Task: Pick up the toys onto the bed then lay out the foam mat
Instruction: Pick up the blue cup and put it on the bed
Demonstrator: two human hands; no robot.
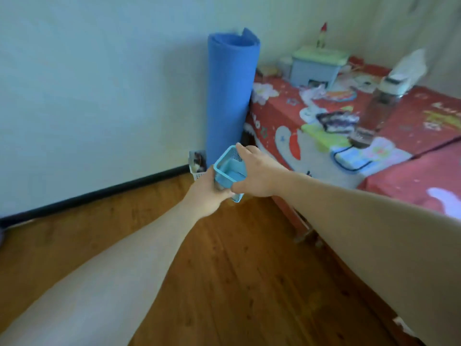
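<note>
Head cam: both hands hold a small light-blue mesh basket [230, 170] out over the brown wooden floor [224, 270]. The left hand [207, 193] curls round its lower end; the right hand [255, 174] pinches the rim from the right, so both are closed on it. The basket is tilted, mouth toward the camera; looks empty, can't be sure. The bed with the red cartoon-print cover [274, 116] sits just right of the basket, already cluttered; the right hand is nearer, so I'd guess a short swing right drops it there. The rolled blue foam mat [230, 96] stands upright just beyond, against the far wall, touching the bed's corner; long axis vertical, not yet unrolled.
</note>
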